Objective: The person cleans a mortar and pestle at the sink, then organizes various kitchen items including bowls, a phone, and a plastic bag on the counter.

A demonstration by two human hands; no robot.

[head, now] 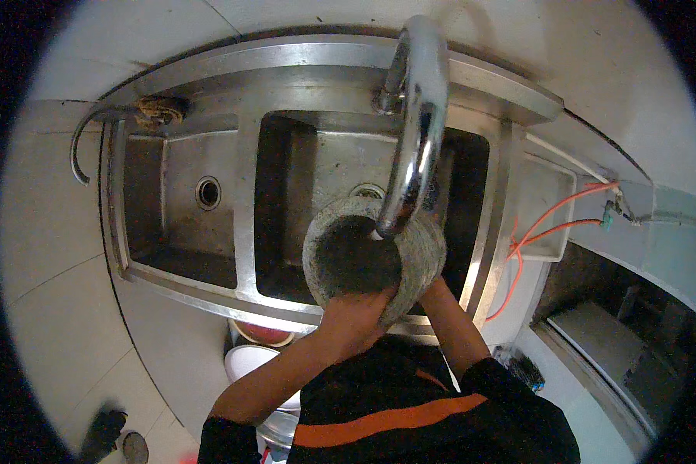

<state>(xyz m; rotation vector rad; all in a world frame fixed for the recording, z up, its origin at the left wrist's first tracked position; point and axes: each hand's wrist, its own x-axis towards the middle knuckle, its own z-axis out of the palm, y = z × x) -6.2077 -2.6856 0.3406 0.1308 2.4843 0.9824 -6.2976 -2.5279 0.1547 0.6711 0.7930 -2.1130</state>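
A heavy grey stone mortar [423, 249] is held tilted over the front edge of the larger sink basin, its round mouth towards me. My left hand [359, 313] lies over the near rim, and its fingers disappear into the dark hollow. Against the mortar's right outer side is my right hand [437, 287], mostly hidden by the stone. The chrome faucet [414, 127] arches above, with its spout end over the mouth. No clear stream of water can be made out.
Left of the larger basin [342, 156] is a smaller one [180, 214], with a second curved spout [78, 139] beside it. Orange hoses [545, 214] cross a white tray [536, 203] at right. White basins [249, 362] stand below the counter. A person's shoe [134, 446] shows lower left.
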